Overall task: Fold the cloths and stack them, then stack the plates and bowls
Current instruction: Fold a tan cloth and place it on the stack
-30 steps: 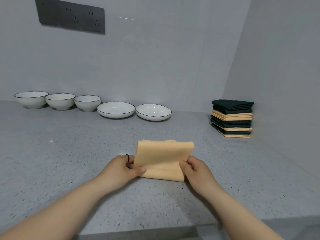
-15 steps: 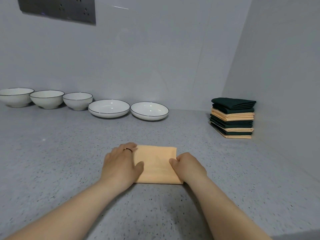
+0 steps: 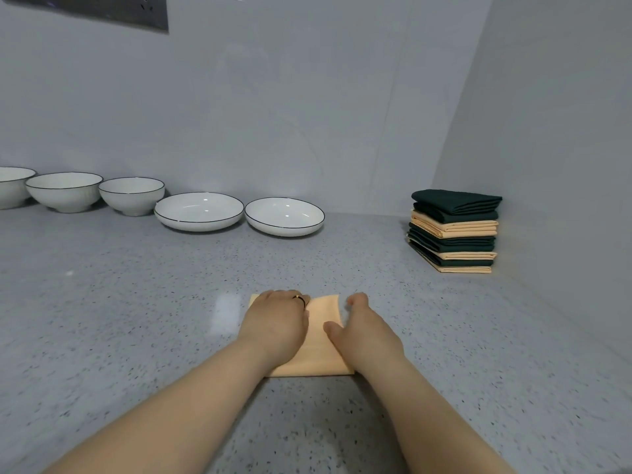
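A folded orange cloth [image 3: 321,336] lies flat on the grey speckled counter [image 3: 136,319] in front of me. My left hand [image 3: 277,323], wearing a ring, rests palm down on its left half. My right hand [image 3: 362,331] lies flat along its right edge, thumb on the cloth. A stack of folded dark green and orange cloths [image 3: 455,230] stands at the back right by the side wall. Two white plates [image 3: 200,211] [image 3: 284,216] and three white bowls [image 3: 131,195] [image 3: 64,190] [image 3: 12,186] line the back wall, each standing apart.
A dark socket panel [image 3: 102,8] is mounted high on the back wall. The side wall [image 3: 564,165] closes the counter on the right, just behind the cloth stack.
The cloth's raised half has been folded down flat. Both hands let go of its edges and now lie flat on it, reaching further forward.
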Motion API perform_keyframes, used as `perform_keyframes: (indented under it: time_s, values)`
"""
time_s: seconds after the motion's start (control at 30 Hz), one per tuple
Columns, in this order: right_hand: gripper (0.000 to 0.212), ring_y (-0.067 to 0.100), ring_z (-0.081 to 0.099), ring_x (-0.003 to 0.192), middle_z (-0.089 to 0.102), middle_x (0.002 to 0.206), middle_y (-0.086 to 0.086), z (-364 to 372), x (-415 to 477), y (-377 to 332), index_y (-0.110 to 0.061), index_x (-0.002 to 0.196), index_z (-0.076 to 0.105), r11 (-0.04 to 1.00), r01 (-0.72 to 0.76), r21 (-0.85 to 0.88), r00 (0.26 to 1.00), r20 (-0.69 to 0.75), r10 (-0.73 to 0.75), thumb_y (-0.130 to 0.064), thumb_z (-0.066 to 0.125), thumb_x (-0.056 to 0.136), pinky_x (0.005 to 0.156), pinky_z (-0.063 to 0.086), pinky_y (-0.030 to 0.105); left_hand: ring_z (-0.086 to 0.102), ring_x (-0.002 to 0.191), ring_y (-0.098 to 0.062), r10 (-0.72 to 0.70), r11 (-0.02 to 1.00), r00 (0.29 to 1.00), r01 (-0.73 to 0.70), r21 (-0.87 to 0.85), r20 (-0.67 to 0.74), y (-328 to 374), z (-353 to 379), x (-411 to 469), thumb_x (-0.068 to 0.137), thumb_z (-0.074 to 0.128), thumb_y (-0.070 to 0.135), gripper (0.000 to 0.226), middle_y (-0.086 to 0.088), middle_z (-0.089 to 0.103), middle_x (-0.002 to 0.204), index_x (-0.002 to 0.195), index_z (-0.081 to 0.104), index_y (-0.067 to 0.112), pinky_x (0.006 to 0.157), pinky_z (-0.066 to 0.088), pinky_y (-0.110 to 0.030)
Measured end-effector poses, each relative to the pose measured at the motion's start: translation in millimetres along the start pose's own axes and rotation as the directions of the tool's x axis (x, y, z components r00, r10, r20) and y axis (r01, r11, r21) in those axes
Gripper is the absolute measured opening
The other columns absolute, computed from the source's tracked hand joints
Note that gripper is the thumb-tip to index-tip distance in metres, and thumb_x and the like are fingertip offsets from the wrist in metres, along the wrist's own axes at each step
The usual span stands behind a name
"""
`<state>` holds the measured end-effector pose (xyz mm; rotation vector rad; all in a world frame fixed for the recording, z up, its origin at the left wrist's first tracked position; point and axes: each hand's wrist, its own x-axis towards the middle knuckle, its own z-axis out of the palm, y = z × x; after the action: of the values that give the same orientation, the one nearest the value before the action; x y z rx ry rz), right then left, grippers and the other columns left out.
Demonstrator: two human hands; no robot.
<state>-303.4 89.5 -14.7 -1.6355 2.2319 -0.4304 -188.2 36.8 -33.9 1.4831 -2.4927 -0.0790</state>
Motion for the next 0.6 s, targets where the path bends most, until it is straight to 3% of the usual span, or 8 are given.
perform_keyframes:
  time_s: [0.03, 0.1, 0.13, 0.2, 0.37, 0.6]
  values:
    - [0.057, 0.023, 0.052, 0.112, 0.047, 0.131, 0.006, 2, -2, -1, -0.019, 0.143, 0.013, 0.997, 0.041, -0.066, 0.998, -0.044, -0.044, -0.032, 0.041, 0.096, 0.078, 0.037, 0.028, 0.036, 0.130, -0.016, -0.001, 1.000, 1.000, 0.001, 0.013, 0.000, 0, 0, 0, 0.100, 0.025, 0.024, 0.042, 0.004, 0.040, 0.143, 0.141, 0.034, 0.020, 0.109, 0.018, -0.023]
    - [0.064, 0.025, 0.032, 0.132, 0.020, 0.150, 0.006, 6, -2, -4, -0.024, 0.147, -0.002, 0.959, 0.145, -0.242, 0.980, -0.094, -0.172, -0.021, 0.036, 0.097, 0.099, 0.033, 0.032, 0.031, 0.134, -0.016, -0.003, 1.000, 1.000, 0.002, 0.028, 0.017, 1, 0, 0, 0.100, 0.023, 0.024, 0.043, 0.003, 0.035, 0.146, 0.142, 0.032, 0.019, 0.112, 0.015, -0.025]
    - [0.062, 0.024, 0.016, 0.141, 0.005, 0.156, 0.005, 8, 0, -5, -0.024, 0.148, -0.002, 0.934, 0.198, -0.296, 0.972, -0.063, -0.226, -0.016, 0.033, 0.097, 0.111, 0.021, 0.034, 0.027, 0.136, -0.016, -0.005, 1.000, 1.000, 0.004, 0.030, 0.030, 1, 1, 0, 0.100, 0.023, 0.024, 0.044, 0.002, 0.030, 0.149, 0.143, 0.030, 0.018, 0.113, 0.012, -0.026]
    - [0.054, 0.019, -0.006, 0.145, -0.008, 0.157, 0.002, 12, 6, -6, -0.021, 0.148, 0.005, 0.919, 0.274, -0.284, 0.962, 0.065, -0.267, -0.015, 0.026, 0.098, 0.117, -0.001, 0.034, 0.018, 0.141, -0.014, -0.011, 1.000, 0.998, 0.010, 0.026, 0.066, 1, 1, 0, 0.101, 0.020, 0.024, 0.045, 0.001, 0.019, 0.154, 0.145, 0.025, 0.017, 0.115, 0.007, -0.027]
    - [0.056, 0.013, -0.013, 0.144, -0.012, 0.157, 0.000, 11, 13, 4, -0.014, 0.148, -0.005, 0.920, 0.286, -0.267, 0.945, 0.239, -0.224, -0.036, 0.016, 0.101, 0.115, -0.011, 0.034, 0.003, 0.145, -0.011, -0.010, 1.000, 0.984, 0.010, 0.001, 0.181, -1, -2, 3, 0.102, 0.016, 0.025, 0.048, 0.002, 0.008, 0.157, 0.148, 0.011, 0.017, 0.116, -0.001, -0.027]
    - [0.058, 0.013, -0.014, 0.144, -0.014, 0.156, 0.000, 11, 7, 6, -0.013, 0.147, -0.008, 0.912, 0.288, -0.293, 0.948, 0.222, -0.228, -0.039, 0.014, 0.100, 0.115, -0.014, 0.035, -0.005, 0.145, -0.009, -0.040, 0.999, 0.966, 0.039, 0.009, 0.254, -20, -6, -9, 0.100, 0.018, 0.041, 0.057, 0.005, 0.000, 0.157, 0.149, 0.001, 0.019, 0.116, -0.004, -0.028]
